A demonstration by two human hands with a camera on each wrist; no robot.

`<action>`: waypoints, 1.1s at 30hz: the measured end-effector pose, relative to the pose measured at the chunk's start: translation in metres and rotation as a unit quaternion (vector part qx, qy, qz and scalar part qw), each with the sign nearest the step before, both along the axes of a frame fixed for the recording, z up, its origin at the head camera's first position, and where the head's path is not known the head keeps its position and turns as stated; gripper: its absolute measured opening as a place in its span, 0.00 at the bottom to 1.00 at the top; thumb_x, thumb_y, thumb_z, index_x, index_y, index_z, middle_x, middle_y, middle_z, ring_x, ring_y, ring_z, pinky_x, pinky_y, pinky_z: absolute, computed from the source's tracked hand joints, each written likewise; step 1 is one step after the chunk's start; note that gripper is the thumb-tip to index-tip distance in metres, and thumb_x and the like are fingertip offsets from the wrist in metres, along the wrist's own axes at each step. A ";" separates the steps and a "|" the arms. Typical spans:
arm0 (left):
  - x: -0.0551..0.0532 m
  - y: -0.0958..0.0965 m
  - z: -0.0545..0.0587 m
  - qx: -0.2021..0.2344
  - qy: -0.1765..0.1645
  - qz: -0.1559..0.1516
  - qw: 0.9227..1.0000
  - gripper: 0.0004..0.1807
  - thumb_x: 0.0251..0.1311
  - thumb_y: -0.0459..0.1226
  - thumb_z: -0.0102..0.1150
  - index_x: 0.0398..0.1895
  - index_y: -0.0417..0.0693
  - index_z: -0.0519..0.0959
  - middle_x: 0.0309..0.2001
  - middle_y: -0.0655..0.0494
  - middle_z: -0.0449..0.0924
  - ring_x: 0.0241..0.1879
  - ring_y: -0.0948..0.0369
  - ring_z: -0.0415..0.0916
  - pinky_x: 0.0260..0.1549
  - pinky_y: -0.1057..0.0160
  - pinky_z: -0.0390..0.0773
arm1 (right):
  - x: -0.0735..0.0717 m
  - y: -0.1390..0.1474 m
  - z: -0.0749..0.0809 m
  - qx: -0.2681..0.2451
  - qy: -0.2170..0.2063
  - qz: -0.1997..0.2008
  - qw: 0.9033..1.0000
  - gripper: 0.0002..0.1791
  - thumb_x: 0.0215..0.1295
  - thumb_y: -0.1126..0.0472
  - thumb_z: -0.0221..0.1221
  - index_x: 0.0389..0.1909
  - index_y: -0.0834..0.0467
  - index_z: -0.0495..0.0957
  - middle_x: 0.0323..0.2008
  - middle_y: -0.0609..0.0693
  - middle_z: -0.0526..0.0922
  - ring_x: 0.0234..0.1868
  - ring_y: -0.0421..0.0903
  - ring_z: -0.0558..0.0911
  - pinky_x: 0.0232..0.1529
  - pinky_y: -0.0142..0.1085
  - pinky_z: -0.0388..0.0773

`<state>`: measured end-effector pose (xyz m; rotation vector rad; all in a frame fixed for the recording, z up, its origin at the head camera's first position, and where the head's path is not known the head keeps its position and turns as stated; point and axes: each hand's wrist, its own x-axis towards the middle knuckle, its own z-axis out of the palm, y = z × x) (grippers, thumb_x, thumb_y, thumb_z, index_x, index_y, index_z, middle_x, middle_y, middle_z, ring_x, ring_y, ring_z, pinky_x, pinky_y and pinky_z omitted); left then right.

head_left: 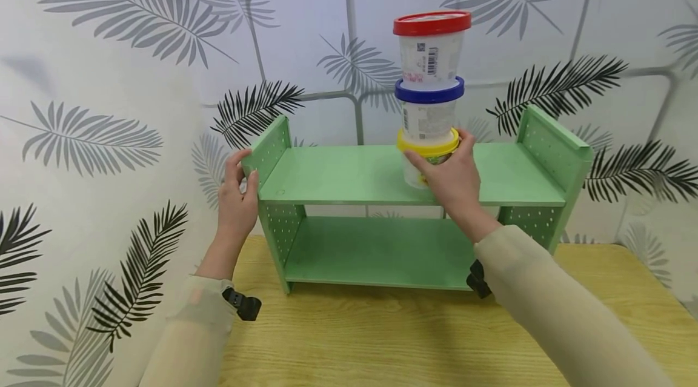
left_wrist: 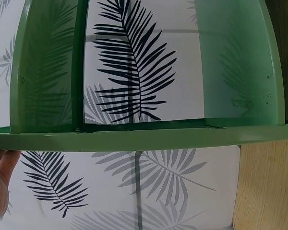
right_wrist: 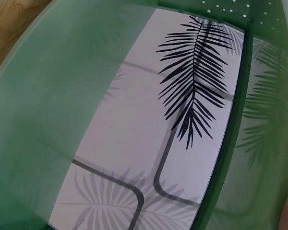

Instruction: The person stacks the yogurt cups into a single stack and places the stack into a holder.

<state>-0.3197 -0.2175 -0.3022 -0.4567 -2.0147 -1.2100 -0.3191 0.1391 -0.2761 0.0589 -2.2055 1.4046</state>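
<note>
Three white tubs stand in a stack on the top board of a green two-tier shelf rack (head_left: 338,175). The bottom tub has a yellow lid (head_left: 418,147), the middle tub (head_left: 429,117) a blue one, and the top tub (head_left: 436,57) a red one. My right hand (head_left: 457,178) grips the bottom tub from the front, thumb on its left and fingers round its right side. With its thumb in front and fingers at the outer edge, my left hand (head_left: 237,202) holds the rack's left side panel (left_wrist: 149,139).
The rack stands on a wooden table (head_left: 338,338) against a wall (head_left: 305,42) patterned with leaves. Its lower board (head_left: 376,251) lies beneath the stack's level. A perforated right side panel (head_left: 551,151) rises right of the tubs. Black wrist cameras hang at both sleeves.
</note>
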 end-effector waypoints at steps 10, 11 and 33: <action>0.000 0.000 0.000 -0.010 0.000 0.009 1.000 0.21 0.74 0.35 0.42 0.68 0.52 0.61 0.51 0.36 0.78 0.32 0.51 0.72 0.22 0.72 0.68 | -0.005 -0.002 0.002 0.014 -0.011 -0.028 0.999 0.59 0.47 0.26 0.63 0.70 0.52 0.45 0.59 0.55 0.69 0.51 0.54 0.73 0.48 0.50 0.70; 0.000 0.000 0.000 -0.011 0.000 0.012 1.000 0.21 0.74 0.35 0.43 0.68 0.52 0.61 0.50 0.36 0.78 0.32 0.51 0.71 0.21 0.72 0.67 | -0.005 -0.002 0.002 0.015 -0.011 -0.028 0.999 0.59 0.47 0.26 0.63 0.71 0.52 0.45 0.59 0.54 0.69 0.51 0.54 0.73 0.47 0.50 0.70; 0.001 0.001 0.000 -0.009 -0.008 0.018 1.000 0.21 0.74 0.34 0.43 0.67 0.50 0.61 0.50 0.35 0.77 0.41 0.47 0.75 0.29 0.75 0.70 | 0.060 0.036 -0.011 0.026 0.028 0.030 0.999 0.56 0.58 0.45 0.68 0.75 0.55 0.40 0.70 0.54 0.58 0.71 0.54 0.58 0.61 0.59 0.62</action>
